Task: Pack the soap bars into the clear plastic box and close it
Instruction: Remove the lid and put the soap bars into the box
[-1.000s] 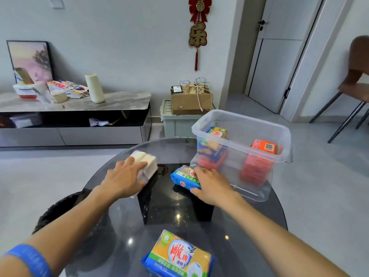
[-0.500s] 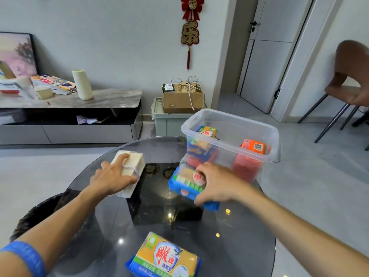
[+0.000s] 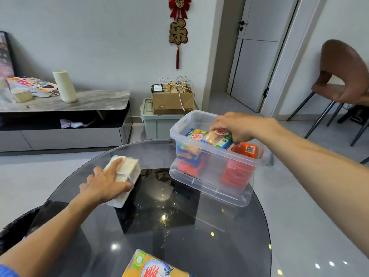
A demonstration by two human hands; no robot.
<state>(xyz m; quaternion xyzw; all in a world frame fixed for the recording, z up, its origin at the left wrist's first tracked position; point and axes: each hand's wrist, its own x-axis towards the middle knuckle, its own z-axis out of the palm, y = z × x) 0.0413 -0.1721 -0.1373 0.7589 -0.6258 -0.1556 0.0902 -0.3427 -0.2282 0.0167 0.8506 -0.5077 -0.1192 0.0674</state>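
The clear box [image 3: 215, 176] holds upright soap packs. The right hand [image 3: 237, 124] grips a yellow soap pack [image 3: 218, 139] inside it; the left hand [image 3: 105, 184] lies spread on white soap [image 3: 127, 170].

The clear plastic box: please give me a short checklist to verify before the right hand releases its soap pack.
1. Right hand is inside the clear plastic box: ok.
2. Yellow soap pack is gripped over the packs already inside: ok.
3. Free space beneath that pack: cannot tell.
4. Left hand rests on the white soap pack, which lies on the glass table: ok.
5. All soap packed: not ok; the front yellow pack is outside.
6. Lid nearby: cannot tell, none visible.
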